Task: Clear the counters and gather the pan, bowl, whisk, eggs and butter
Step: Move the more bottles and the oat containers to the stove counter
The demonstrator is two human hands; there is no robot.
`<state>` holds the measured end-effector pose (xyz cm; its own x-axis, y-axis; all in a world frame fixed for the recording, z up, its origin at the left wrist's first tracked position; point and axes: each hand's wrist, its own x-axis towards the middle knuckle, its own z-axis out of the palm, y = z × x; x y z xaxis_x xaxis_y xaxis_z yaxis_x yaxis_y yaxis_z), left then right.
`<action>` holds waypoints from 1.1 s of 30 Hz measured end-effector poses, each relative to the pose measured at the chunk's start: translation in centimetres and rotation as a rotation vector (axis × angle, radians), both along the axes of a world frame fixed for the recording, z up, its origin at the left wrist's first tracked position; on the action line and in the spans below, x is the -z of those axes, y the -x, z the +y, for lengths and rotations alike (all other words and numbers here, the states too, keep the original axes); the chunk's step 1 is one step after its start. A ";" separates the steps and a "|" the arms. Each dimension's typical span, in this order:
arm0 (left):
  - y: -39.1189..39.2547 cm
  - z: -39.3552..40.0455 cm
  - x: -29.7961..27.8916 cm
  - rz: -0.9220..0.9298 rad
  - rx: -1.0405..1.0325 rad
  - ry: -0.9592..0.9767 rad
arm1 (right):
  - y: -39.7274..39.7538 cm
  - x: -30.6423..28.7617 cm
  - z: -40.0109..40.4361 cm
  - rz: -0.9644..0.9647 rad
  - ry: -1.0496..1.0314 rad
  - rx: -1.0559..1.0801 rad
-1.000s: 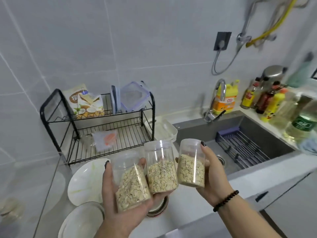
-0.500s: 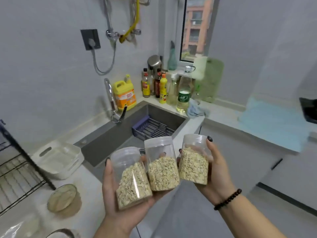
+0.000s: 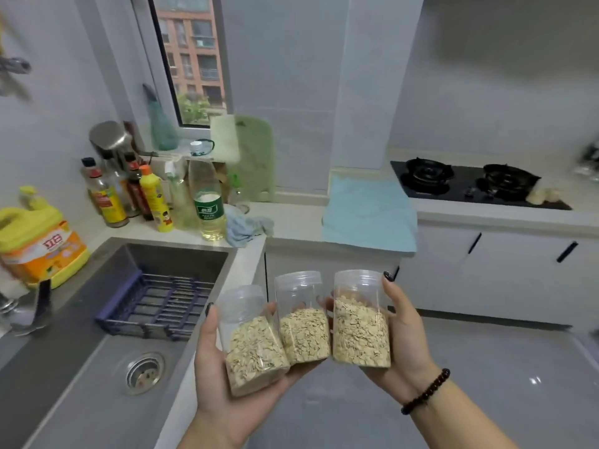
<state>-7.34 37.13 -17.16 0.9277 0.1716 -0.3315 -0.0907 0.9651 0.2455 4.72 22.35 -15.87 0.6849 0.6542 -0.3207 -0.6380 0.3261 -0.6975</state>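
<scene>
A pale tiled kitchen runs round a corner: the sink (image 3: 97,319) lies at the left, and the desk (image 3: 291,218) carries on past a window to a black gas hob (image 3: 470,184) on the far right. Over the last second the view has swung rightward, away from the dish rack and plates that were ahead and toward this hob side (the hands themselves have hardly shifted). The left hand (image 3: 223,377) cradles two clear jars of oats, the left jar (image 3: 251,338) and the middle jar (image 3: 303,322), its grip curled under and round them. The right hand (image 3: 405,332) wraps the right jar (image 3: 361,319), fingers closed about its side. All three jars sit touching in a row, held above the floor just beyond the sink's edge.

This reads as the clearing stage: the jars are off the desk and being carried elsewhere, probably toward the hob stretch or a cupboard. A dark pan (image 3: 509,179) seems to rest on the right burner, with pale rounded things just beside it, possibly the eggs (too blurred to say). Bowl, whisk and butter are not visible, so the gathering is not yet begun.
</scene>
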 end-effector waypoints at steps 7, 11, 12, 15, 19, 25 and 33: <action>-7.9 4.2 -0.1 0.044 0.141 0.002 | -6.1 0.2 3.1 0.047 0.041 0.153; -12.5 5.5 0.2 0.086 0.227 0.014 | -9.4 0.9 3.9 0.076 0.058 0.216; -13.2 5.6 0.1 0.089 0.234 0.021 | -10.0 1.1 3.9 0.081 0.061 0.226; -16.1 5.9 0.6 0.084 0.272 0.043 | -12.4 1.5 3.8 0.088 0.074 0.283; -21.0 5.3 1.0 0.070 0.342 0.059 | -16.2 2.4 2.5 0.111 0.067 0.343; -28.1 1.7 1.3 0.100 0.422 0.031 | -22.0 2.5 -1.5 0.134 0.065 0.426; -39.3 -7.9 1.3 0.170 0.433 0.011 | -32.6 3.2 -11.1 0.178 0.064 0.461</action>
